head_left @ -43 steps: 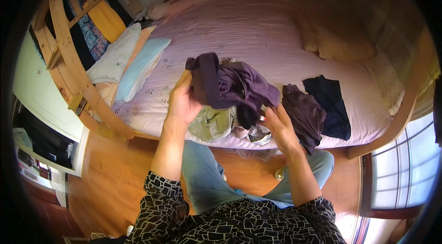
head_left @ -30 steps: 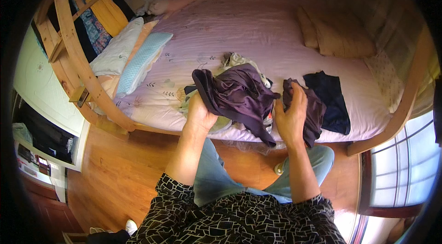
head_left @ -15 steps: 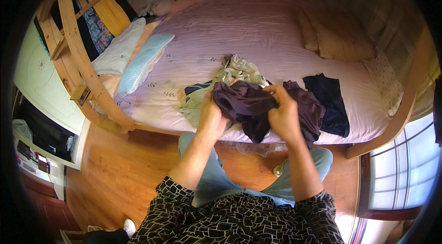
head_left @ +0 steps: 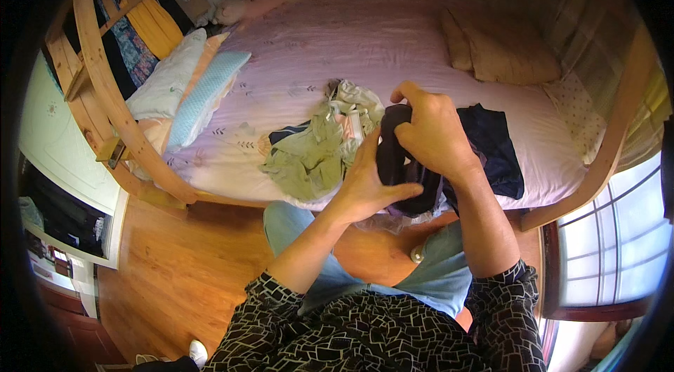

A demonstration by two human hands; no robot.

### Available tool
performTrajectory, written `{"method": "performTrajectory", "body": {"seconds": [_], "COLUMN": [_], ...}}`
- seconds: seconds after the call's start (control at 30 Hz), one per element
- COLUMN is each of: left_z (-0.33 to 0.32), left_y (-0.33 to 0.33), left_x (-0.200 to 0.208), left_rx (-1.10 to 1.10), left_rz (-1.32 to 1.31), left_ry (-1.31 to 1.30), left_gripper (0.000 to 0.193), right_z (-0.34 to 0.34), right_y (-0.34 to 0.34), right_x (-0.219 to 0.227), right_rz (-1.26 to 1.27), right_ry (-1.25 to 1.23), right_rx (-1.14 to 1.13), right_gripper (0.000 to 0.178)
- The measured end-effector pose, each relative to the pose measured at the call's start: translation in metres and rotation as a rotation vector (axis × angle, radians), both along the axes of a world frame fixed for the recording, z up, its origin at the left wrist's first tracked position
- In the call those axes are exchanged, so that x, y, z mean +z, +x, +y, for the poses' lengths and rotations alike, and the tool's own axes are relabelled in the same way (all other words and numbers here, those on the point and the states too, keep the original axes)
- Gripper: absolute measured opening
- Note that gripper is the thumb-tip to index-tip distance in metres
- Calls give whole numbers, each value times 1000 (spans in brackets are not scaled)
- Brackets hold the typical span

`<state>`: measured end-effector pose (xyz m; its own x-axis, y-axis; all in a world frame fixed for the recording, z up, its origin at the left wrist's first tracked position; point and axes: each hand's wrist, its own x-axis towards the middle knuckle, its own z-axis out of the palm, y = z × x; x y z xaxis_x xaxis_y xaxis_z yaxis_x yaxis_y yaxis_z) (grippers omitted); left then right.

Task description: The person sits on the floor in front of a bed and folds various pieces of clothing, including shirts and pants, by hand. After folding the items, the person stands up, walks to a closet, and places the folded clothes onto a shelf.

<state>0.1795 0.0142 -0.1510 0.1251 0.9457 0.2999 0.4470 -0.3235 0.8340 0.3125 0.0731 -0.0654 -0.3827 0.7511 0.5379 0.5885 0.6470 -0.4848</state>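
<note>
Head view, from the left: a curved wooden rail borders the bed, with a white pillow beside it and a light-blue pillow just to that one's right. Next comes a loose olive-green garment, crumpled near the bed's front edge. Just right of it is the left hand, its thumb spread well away from its fingers and reaching across the near side of a dark purple garment. That garment is bunched upright between the two hands at the bed's front edge. The right hand has its fingers bent and pinching the upper part of the garment, the index finger raised above it. Farther right, a navy garment lies flat on the bed, and a brown pillow rests behind it.
</note>
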Motion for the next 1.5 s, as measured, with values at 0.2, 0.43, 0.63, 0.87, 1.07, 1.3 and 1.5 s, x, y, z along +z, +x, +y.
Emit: {"method": "performTrajectory", "body": {"seconds": [0.2,0.43,0.63,0.87,1.07,1.3,1.5], "left_z": [33,49,42,33,27,-15,-68], "left_y": [-23,-109,-170,-190,-210,-198,-180], "left_x": [7,61,103,118,113,134,162], "left_rx": [232,239,7,-263,-329,-685,-606], "left_rz": [200,211,199,81,-371,-395,71], "left_ry": [220,268,-99,-186,-191,-57,-39], "left_gripper": [54,48,47,41,35,21,37], "right_z": [5,62,90,91,52,34,-26], "right_y": [22,112,167,170,164,229,207], "right_x": [11,-38,-49,9,44,-13,29], "right_rz": [-131,-118,21,-56,241,730,255], "right_ry": [110,-24,-204,-595,-738,-177,-227], "right_rx": [-70,-253,-178,118,305,494,593], "right_gripper": [37,40,35,40,33,21,53]}}
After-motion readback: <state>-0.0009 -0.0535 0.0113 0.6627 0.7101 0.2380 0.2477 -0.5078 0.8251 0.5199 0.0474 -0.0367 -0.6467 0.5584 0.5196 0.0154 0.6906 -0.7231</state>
